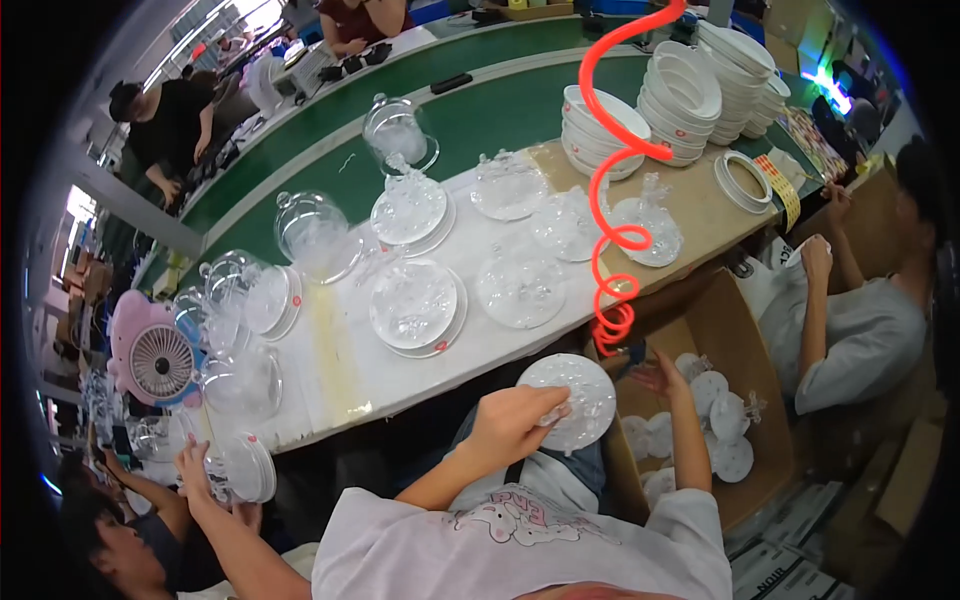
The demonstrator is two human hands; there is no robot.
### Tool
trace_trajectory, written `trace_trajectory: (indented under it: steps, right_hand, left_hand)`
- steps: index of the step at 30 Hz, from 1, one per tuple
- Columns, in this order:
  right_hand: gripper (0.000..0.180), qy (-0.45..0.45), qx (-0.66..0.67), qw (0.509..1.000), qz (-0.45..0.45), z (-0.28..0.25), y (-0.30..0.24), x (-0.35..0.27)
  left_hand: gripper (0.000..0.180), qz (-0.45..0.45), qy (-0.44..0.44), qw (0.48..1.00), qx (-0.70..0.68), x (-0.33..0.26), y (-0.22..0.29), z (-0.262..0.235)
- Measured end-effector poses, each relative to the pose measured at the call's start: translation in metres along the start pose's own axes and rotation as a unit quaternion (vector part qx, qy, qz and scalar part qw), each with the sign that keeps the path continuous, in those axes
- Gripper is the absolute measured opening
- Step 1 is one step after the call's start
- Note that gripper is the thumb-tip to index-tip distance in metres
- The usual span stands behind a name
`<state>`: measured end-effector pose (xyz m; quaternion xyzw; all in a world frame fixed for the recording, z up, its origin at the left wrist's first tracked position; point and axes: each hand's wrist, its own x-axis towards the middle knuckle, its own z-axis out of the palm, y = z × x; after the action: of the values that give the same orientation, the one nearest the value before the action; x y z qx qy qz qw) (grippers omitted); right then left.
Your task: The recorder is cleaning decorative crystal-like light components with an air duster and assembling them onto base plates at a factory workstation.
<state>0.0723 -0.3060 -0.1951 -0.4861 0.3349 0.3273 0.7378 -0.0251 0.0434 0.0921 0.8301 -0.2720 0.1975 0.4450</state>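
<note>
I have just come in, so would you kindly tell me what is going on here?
A seated person's left hand grips a round white disc bearing clear pieces, held above the lap. The right hand is open beside the lower end of a coiled red hose; whether they touch is unclear. A cardboard box on the right holds similar discs. On the bench stand more discs, clear domes and stacked white bowls.

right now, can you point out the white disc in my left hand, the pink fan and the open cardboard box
white disc (588, 390): head view, upper right of its face
pink fan (162, 364): head view, middle of its grille
cardboard box (737, 340): head view, inner side wall
</note>
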Motion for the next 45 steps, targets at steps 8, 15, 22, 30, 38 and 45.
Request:
trace_trajectory:
  steps: [8, 15, 22, 30, 38, 45]
  right_hand:
    - [0.018, 0.189, -0.237, 0.69, -0.657, 0.163, -0.187, -0.191]
    - [0.038, 0.188, -0.557, 0.413, -0.695, 0.286, -0.323, -0.168]
    - [0.029, 0.2, -0.711, 0.448, -0.503, 0.302, -0.36, -0.072]
    - [0.026, 0.178, -0.307, 0.62, -0.699, 0.252, -0.371, -0.106]
    - [0.038, -0.291, 0.041, 0.741, -0.604, 0.086, -0.3, -0.268]
    - [0.064, 0.075, -0.207, 0.881, -0.418, 0.097, -0.052, -0.335]
  left_hand:
    - [0.026, -0.049, 0.1, 0.994, -0.014, -0.021, 0.003, -0.078]
    - [0.022, -0.074, 0.169, 0.983, 0.011, -0.024, 0.006, -0.081]
    - [0.023, -0.067, 0.17, 0.983, 0.011, -0.029, 0.004, -0.076]
    - [0.025, -0.039, 0.153, 0.987, -0.01, -0.023, -0.009, -0.075]
    - [0.025, -0.04, 0.139, 0.989, -0.023, -0.023, -0.01, -0.072]
    - [0.024, -0.053, 0.111, 0.992, -0.031, -0.007, -0.012, -0.049]
